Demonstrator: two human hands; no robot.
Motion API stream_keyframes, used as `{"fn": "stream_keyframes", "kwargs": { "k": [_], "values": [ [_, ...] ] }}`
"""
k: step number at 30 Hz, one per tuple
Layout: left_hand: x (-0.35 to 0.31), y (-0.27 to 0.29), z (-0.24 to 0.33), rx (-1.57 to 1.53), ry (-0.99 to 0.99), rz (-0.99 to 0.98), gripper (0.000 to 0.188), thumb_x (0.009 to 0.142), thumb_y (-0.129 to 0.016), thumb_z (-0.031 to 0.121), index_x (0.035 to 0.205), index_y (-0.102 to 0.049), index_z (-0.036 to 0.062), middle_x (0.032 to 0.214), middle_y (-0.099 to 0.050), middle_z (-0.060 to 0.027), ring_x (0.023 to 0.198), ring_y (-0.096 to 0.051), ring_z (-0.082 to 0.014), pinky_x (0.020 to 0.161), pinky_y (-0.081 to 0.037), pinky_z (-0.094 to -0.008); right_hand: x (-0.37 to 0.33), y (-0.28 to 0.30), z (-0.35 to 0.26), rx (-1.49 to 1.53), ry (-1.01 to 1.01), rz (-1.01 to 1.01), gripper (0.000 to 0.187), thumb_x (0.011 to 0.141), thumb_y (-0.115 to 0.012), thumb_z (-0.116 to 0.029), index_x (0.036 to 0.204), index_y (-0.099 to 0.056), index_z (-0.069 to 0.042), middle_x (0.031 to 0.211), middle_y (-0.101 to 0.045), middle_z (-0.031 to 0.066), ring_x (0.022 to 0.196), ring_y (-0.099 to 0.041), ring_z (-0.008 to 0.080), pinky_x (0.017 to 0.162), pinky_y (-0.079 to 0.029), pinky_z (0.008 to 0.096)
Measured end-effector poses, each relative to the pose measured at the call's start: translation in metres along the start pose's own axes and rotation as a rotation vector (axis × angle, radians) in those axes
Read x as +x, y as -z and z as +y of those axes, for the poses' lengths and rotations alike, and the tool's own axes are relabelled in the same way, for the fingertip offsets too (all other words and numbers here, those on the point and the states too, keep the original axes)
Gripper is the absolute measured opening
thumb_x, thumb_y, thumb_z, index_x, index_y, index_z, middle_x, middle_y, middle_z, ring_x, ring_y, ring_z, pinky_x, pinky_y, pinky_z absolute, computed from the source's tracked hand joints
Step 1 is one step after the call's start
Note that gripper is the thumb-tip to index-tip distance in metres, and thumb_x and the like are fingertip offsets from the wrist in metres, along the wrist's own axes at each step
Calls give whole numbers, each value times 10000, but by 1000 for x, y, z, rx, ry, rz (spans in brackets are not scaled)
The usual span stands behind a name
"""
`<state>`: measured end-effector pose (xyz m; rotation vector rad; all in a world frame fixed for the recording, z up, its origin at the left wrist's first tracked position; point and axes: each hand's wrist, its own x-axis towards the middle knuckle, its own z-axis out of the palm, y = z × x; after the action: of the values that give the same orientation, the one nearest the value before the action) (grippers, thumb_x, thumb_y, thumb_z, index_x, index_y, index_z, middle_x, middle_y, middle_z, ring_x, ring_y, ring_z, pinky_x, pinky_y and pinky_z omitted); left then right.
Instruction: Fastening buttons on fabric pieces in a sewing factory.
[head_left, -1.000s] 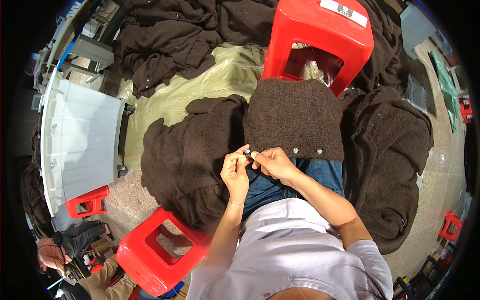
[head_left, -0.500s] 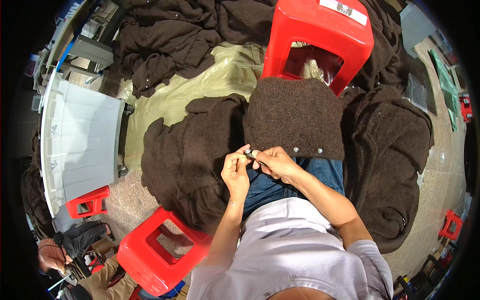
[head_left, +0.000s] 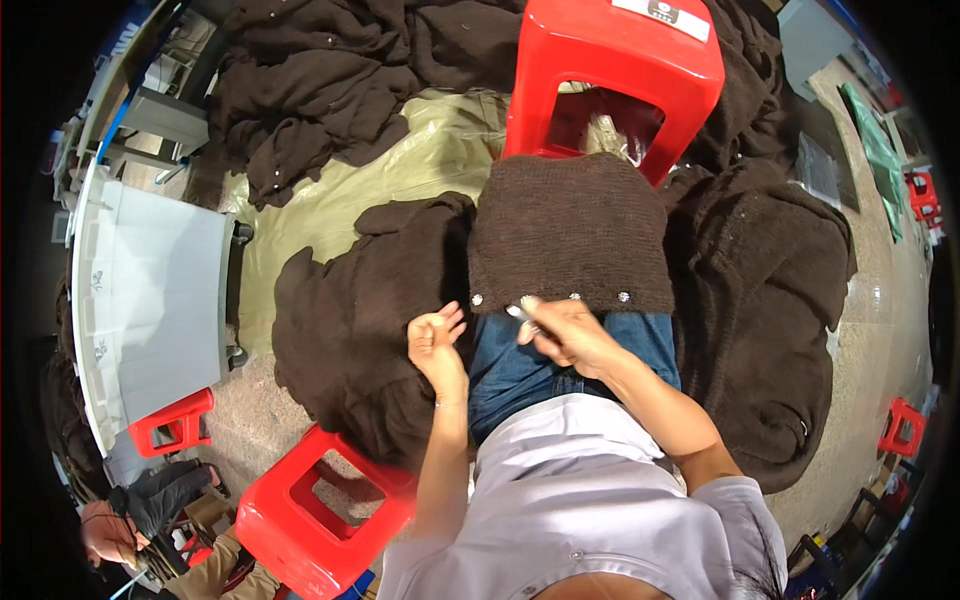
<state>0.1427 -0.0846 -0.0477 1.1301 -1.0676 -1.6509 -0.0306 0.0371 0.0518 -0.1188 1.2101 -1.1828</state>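
Observation:
A brown knitted garment (head_left: pixel 570 220) lies folded across my lap, with several shiny round buttons (head_left: pixel 624 297) along its near edge. My right hand (head_left: pixel 570 335) is closed on a small tool with a silvery tip (head_left: pixel 517 312); it looks like thread snips, though blur and fingers hide most of it. That hand is at the garment's near edge, over a button. Left of the garment's corner, my left hand (head_left: pixel 437 342) is raised, its fingers loosely bent and apart. Nothing shows in it, and it does not touch the near-left button (head_left: pixel 477 299).
Brown knit heaps lie left (head_left: pixel 375 320) and right (head_left: pixel 765 330) of my lap. Beyond it stands a red stool (head_left: pixel 615 60); another red stool (head_left: pixel 285 510) is lower left. A white wheeled bin (head_left: pixel 150 280) stands left of a yellowish sheet (head_left: pixel 320 220). Another person (head_left: pixel 115 530) sits lower left.
My left hand has let go at the garment's corner button and moved left. My right hand has shifted slightly right relative to the garment, still holding the tool. The whole view has shifted a little.

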Motion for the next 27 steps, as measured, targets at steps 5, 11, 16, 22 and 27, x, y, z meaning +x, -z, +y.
{"fn": "stream_keyframes", "kwargs": {
  "k": [5,11,16,22,27],
  "values": [
    [-1,2,-1,339,-154,156,91,943,-602,113,953,-594,23,982,-656,-116,778,-617,-150,720,-512,-247,-23,56,13,357,212,356,492,998,-428,-489,852,-606,-54,506,-398,-44,374,-251,35,346,-179,203],
    [-37,-58,41,765,-773,-324,214,770,-734,10,965,-645,10,1034,-621,-122,934,-588,-274,842,-479,-345,-23,52,29,307,234,329,468,997,-449,-476,829,-595,-65,504,-404,-26,372,-243,48,350,-173,211],
    [-42,-76,34,867,-661,-288,458,673,-841,132,1059,-614,36,1062,-565,-129,990,-550,-302,857,-463,-381,-20,53,31,260,264,333,467,995,-454,-479,821,-597,-70,507,-400,-23,374,-249,48,348,-180,207],
    [-42,-77,33,931,-712,-320,472,663,-841,101,1069,-608,42,1054,-538,-115,957,-536,-279,842,-458,-364,-16,54,35,241,258,342,471,993,-459,-482,810,-600,-71,494,-385,-24,368,-245,47,343,-181,207],
    [-44,-77,26,808,-647,-295,371,666,-821,33,989,-638,37,1052,-539,-110,964,-539,-269,830,-458,-352,-16,56,38,250,271,332,457,990,-480,-467,799,-615,-74,504,-406,-30,372,-248,42,349,-173,212]
  ]
}}
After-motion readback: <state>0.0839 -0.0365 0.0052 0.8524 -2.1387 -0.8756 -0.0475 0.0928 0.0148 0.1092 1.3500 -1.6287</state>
